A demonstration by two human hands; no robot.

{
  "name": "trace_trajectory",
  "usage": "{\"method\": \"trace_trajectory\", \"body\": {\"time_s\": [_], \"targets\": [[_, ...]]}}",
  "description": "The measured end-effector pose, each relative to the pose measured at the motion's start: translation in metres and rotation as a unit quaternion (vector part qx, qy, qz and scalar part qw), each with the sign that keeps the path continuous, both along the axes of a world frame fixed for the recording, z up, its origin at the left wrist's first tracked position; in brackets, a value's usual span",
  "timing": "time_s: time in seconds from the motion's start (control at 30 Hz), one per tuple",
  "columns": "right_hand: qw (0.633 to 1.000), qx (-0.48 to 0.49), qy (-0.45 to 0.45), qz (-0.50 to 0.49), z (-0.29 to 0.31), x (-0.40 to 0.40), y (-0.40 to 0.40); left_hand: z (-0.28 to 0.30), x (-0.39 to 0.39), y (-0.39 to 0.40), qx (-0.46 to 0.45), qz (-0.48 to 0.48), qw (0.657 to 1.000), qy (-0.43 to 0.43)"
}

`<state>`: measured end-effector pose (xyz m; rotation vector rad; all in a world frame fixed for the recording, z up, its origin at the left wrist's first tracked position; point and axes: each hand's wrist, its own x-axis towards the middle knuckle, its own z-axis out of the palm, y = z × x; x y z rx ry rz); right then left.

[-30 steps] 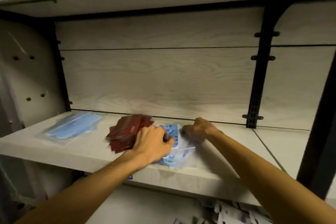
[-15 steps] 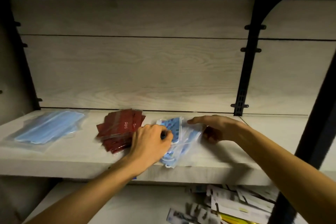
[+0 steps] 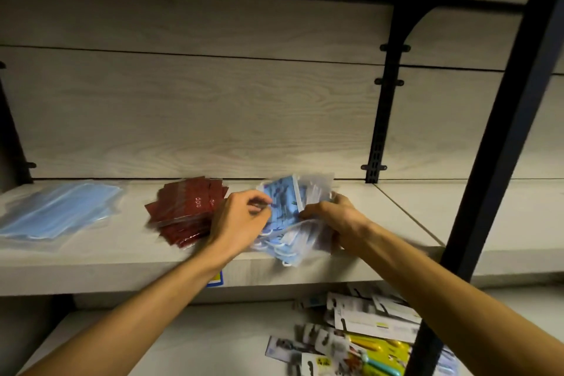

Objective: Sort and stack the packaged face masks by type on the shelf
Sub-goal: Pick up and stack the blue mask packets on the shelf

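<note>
Blue patterned masks (image 3: 283,207), gripped by left hand (image 3: 241,220) and right hand (image 3: 332,217), overhang the shelf (image 3: 122,256) edge.

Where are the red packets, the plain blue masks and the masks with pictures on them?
red packets (image 3: 186,207), head view, on the top packet's face.
plain blue masks (image 3: 58,212), head view, middle of the bag.
patterned masks (image 3: 282,203), head view, printed blue part between the hands.

Head view, close, facing shelf (image 3: 122,259), blurred.
</note>
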<state>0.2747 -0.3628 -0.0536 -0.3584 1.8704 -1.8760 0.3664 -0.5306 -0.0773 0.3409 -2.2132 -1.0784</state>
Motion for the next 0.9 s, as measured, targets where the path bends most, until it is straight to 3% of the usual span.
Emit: {"method": "trace_trajectory", "body": {"time_s": [0.13, 0.2, 0.33, 0.53, 0.67, 0.8, 0.9], "targets": [[0.998, -0.031, 0.055, -0.011, 0.003, 0.006, 0.018, 0.005, 0.005, 0.001, -0.093, 0.051, 0.989, 0.108], [0.994, -0.040, 0.100, -0.020, 0.008, 0.013, 0.032, 0.009, 0.008, 0.006, -0.086, 0.039, 0.991, 0.099], [0.983, -0.068, 0.168, -0.029, 0.018, 0.024, 0.056, 0.023, 0.004, 0.027, 0.081, -0.112, 0.990, 0.033], [0.968, -0.107, 0.224, -0.030, 0.027, 0.030, 0.127, 0.050, 0.017, 0.080, 0.329, -0.216, 0.917, 0.062], [0.961, -0.123, 0.244, -0.040, 0.010, 0.029, 0.197, 0.039, 0.024, 0.151, 0.290, -0.313, 0.904, 0.009], [0.966, -0.125, 0.219, -0.054, -0.003, 0.014, 0.269, 0.035, 0.009, 0.231, 0.204, -0.290, 0.935, 0.009], [0.967, -0.107, 0.222, -0.066, -0.009, -0.010, 0.323, 0.029, -0.015, 0.294, 0.202, -0.257, 0.945, 0.026]]}}
